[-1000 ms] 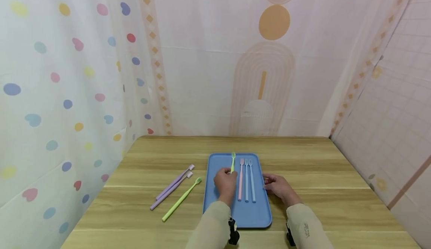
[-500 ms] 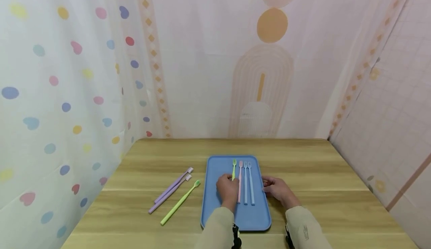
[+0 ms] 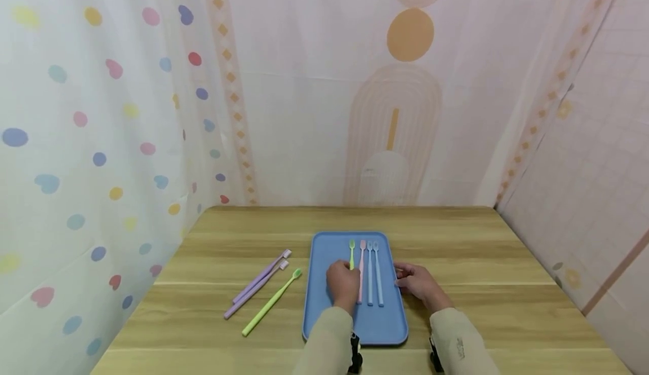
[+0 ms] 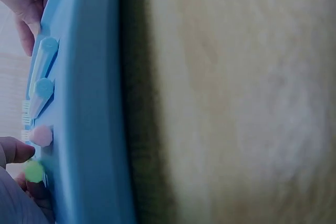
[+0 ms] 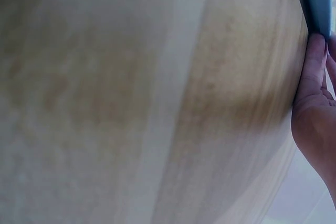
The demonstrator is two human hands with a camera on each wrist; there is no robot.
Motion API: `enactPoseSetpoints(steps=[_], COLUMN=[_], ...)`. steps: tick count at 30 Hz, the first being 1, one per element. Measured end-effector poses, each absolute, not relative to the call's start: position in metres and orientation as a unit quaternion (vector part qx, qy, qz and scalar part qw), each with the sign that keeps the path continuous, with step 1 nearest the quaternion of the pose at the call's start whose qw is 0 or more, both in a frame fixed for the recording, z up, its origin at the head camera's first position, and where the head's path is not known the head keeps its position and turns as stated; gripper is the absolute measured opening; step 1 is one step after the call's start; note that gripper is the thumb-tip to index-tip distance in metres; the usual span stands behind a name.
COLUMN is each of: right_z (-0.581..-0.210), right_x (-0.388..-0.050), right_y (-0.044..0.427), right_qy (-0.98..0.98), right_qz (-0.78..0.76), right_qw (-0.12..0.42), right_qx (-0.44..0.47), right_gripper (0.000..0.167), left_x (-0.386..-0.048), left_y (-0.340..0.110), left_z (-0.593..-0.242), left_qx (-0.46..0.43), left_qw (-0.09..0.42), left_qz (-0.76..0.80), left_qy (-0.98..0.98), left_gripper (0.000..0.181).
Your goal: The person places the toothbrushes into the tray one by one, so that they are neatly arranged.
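My left hand (image 3: 343,285) holds a green toothbrush (image 3: 352,255) low over or on the blue tray (image 3: 377,330), its head pointing away. In the left wrist view the brush's green end (image 4: 34,171) shows between thumb and fingers of the left hand (image 4: 17,195). Just to its right lie a pink toothbrush (image 3: 361,285) and two light blue ones (image 3: 370,285), (image 3: 379,285) side by side. My right hand (image 3: 419,286) touches the tray's right edge; in the right wrist view the fingers of that hand (image 5: 315,108) rest against the rim (image 5: 315,3).
Left of the tray, on the wooden table (image 3: 203,262), lie two purple toothbrushes (image 3: 258,277), (image 3: 256,290) close together and another green toothbrush (image 3: 271,304). A patterned curtain (image 3: 299,110) hangs behind the table.
The green toothbrush in my left hand has come down and toward me, and its head now lies level with the heads of the others. My right hand has stayed at the tray's edge.
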State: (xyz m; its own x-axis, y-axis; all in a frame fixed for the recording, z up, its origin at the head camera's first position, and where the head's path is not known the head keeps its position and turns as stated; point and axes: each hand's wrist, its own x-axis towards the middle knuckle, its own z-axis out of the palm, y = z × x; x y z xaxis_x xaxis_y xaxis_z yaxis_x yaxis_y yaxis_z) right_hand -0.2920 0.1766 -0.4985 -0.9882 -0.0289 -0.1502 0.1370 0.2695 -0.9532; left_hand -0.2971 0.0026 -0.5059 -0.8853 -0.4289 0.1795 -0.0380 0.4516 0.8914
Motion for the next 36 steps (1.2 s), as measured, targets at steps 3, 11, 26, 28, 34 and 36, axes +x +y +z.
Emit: enactPoseSetpoints(steps=[3, 11, 26, 28, 34, 36], right_z=[-0.499, -0.5, -0.499, -0.5, -0.5, -0.498], right_x=[-0.292, -0.292, -0.29, -0.289, -0.29, -0.29], right_y=[0.177, 0.177, 0.186, 0.186, 0.185, 0.185], right_qy=[0.794, 0.798, 0.804, 0.803, 0.805, 0.805], right_qz=[-0.603, -0.598, -0.589, -0.59, -0.588, -0.588], right_qw=[0.07, 0.071, 0.071, 0.073, 0.072, 0.071], right_qx=[0.038, 0.037, 0.037, 0.039, 0.036, 0.033], right_gripper=[0.049, 0.049, 0.051, 0.051, 0.049, 0.049], left_x=[-0.297, -0.295, -0.306, -0.312, -0.329, -0.334], left_y=[0.003, 0.002, -0.005, -0.01, -0.035, -0.045], left_z=[-0.504, -0.5, -0.488, -0.487, -0.469, -0.46], left_qx=[0.142, 0.143, 0.1, 0.087, 0.042, 0.034], left_qw=[0.186, 0.187, 0.173, 0.169, 0.159, 0.154], left_qz=[-0.497, -0.493, -0.493, -0.483, -0.479, -0.488], left_qy=[-0.836, -0.838, -0.847, -0.855, -0.862, -0.859], left_gripper=[0.006, 0.009, 0.024, 0.025, 0.029, 0.03])
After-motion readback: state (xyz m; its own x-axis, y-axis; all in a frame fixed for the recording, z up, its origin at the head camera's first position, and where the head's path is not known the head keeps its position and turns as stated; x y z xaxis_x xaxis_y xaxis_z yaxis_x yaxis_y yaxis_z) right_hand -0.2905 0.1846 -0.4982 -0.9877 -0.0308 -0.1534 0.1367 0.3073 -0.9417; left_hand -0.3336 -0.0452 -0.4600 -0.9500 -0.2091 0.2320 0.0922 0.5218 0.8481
